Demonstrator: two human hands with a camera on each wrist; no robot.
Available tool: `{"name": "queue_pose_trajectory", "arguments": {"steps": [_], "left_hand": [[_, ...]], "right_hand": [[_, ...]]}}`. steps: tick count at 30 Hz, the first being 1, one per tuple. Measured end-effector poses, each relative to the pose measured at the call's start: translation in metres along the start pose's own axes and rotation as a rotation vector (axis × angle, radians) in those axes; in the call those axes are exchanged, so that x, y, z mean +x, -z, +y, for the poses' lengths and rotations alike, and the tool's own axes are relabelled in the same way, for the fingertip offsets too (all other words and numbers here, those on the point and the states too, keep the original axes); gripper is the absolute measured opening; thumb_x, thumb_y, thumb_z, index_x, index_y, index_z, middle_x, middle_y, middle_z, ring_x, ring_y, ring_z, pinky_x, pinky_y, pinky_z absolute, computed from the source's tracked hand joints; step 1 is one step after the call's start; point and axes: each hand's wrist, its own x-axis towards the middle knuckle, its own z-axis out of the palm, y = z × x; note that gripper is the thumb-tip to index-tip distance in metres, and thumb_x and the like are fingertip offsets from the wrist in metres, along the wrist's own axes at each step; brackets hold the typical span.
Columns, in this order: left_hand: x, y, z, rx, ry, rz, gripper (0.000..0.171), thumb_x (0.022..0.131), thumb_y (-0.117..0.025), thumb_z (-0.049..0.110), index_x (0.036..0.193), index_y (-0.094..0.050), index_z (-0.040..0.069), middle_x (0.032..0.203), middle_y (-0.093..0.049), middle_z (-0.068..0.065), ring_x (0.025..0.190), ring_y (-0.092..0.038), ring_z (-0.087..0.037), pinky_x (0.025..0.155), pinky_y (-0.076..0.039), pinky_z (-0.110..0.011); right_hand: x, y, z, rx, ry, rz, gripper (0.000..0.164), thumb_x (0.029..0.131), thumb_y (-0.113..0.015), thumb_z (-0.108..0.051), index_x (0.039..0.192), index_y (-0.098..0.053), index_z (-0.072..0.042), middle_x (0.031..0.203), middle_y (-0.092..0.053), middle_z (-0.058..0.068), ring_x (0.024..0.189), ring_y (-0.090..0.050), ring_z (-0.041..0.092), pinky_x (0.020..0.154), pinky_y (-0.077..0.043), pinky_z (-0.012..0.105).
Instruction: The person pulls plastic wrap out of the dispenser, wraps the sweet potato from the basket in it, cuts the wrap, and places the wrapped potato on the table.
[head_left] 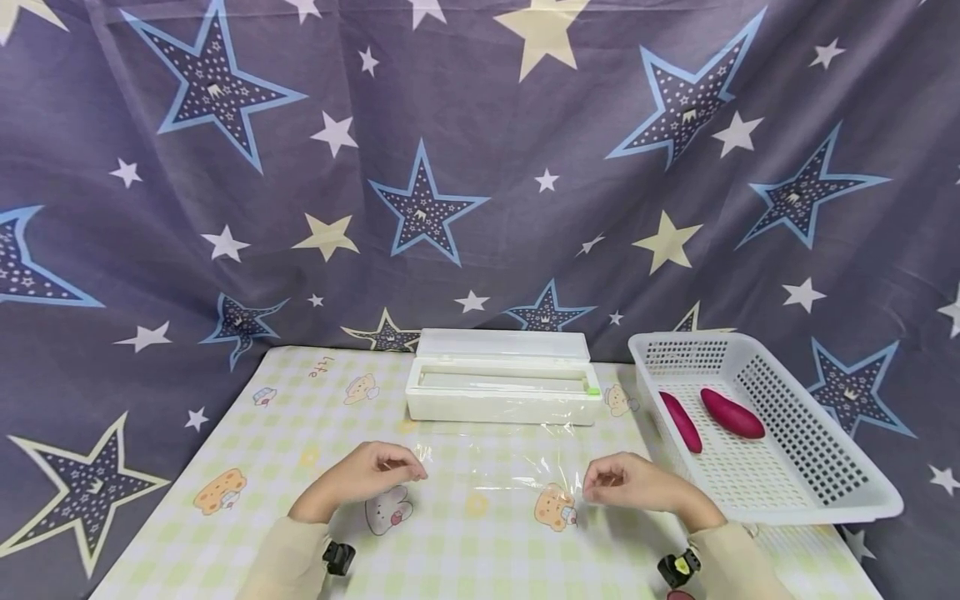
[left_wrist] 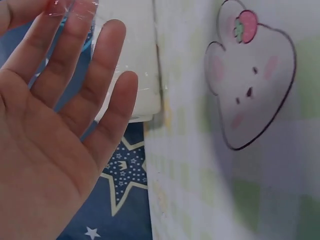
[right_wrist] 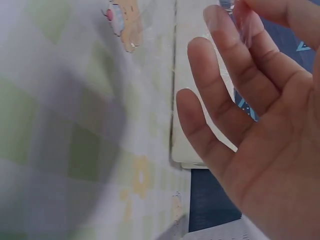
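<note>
A dark blue-grey curtain [head_left: 480, 167] printed with white, cream and blue-outlined stars is hanging behind the surface [head_left: 247, 433] and filling the whole backdrop. The surface is wearing a pale green-and-yellow checked cloth with cartoon animals, and the curtain is draping down past both its sides. Soft, even light is falling across the cloth.

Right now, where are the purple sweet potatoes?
In the head view, the two purple sweet potatoes lie inside the white basket on the table's right side, just right of the wrap dispenser box.

Checked table [head_left: 285, 433] with dispenser [head_left: 502, 398], basket [head_left: 817, 483]
</note>
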Motion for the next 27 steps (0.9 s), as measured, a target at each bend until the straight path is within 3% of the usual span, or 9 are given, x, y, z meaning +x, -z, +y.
{"name": "queue_pose_trajectory", "arguments": {"steps": [8, 13, 16, 20, 24, 27], "left_hand": [[-0.002, -0.006, -0.007, -0.036, 0.057, -0.045, 0.022, 0.102, -0.059, 0.023, 0.099, -0.078, 0.013, 0.098, -0.073, 0.006, 0.092, -0.067, -0.029, 0.076, -0.054, -0.031], [-0.002, -0.01, -0.012, -0.023, 0.085, -0.074, 0.026, 0.102, -0.058, 0.027, 0.092, -0.079, 0.016, 0.096, -0.074, 0.006, 0.089, -0.067, -0.015, 0.081, -0.052, -0.03], [-0.003, -0.012, -0.015, 0.003, 0.102, -0.082, 0.027, 0.1, -0.062, 0.031, 0.086, -0.079, 0.015, 0.09, -0.074, 0.004, 0.071, -0.058, -0.007, 0.071, -0.049, -0.026], [-0.005, -0.014, -0.017, 0.003, 0.131, -0.109, 0.02, 0.094, -0.071, 0.029, 0.084, -0.078, 0.014, 0.074, -0.071, -0.004, 0.055, -0.049, -0.007, 0.055, -0.045, -0.023], [-0.007, -0.017, -0.014, -0.028, 0.12, -0.153, 0.007, 0.088, -0.079, 0.02, 0.091, -0.077, 0.013, 0.078, -0.071, -0.002, 0.065, -0.061, -0.012, 0.062, -0.05, -0.024], [-0.009, -0.017, -0.011, -0.038, 0.123, -0.18, 0.01, 0.085, -0.08, 0.018, 0.094, -0.077, 0.013, 0.084, -0.071, 0.002, 0.072, -0.063, -0.014, 0.065, -0.051, -0.026]], "right_hand": [[-0.002, -0.009, 0.008, 0.03, 0.009, -0.044, 0.007, 0.095, -0.065, -0.008, 0.093, -0.069, -0.002, 0.085, -0.066, 0.026, 0.076, -0.058, 0.005, 0.07, -0.05, 0.022], [-0.002, -0.015, 0.012, 0.032, -0.012, -0.075, 0.015, 0.099, -0.061, -0.01, 0.094, -0.07, 0.001, 0.088, -0.067, 0.026, 0.076, -0.056, 0.003, 0.071, -0.047, 0.022], [-0.002, -0.019, 0.015, 0.005, -0.019, -0.066, 0.02, 0.101, -0.059, -0.013, 0.093, -0.073, 0.0, 0.087, -0.07, 0.021, 0.074, -0.055, 0.002, 0.07, -0.047, 0.021], [-0.002, -0.022, 0.018, 0.006, -0.021, -0.057, 0.014, 0.097, -0.066, -0.012, 0.096, -0.074, -0.001, 0.086, -0.072, 0.016, 0.075, -0.06, 0.004, 0.069, -0.051, 0.021], [-0.003, -0.024, 0.019, 0.013, -0.031, -0.044, 0.011, 0.094, -0.069, -0.007, 0.102, -0.071, 0.0, 0.09, -0.072, 0.015, 0.079, -0.065, 0.01, 0.072, -0.055, 0.023], [-0.004, -0.025, 0.017, -0.036, -0.057, -0.006, 0.014, 0.095, -0.068, -0.008, 0.107, -0.071, -0.002, 0.093, -0.072, 0.013, 0.081, -0.064, 0.008, 0.073, -0.054, 0.022]]}}
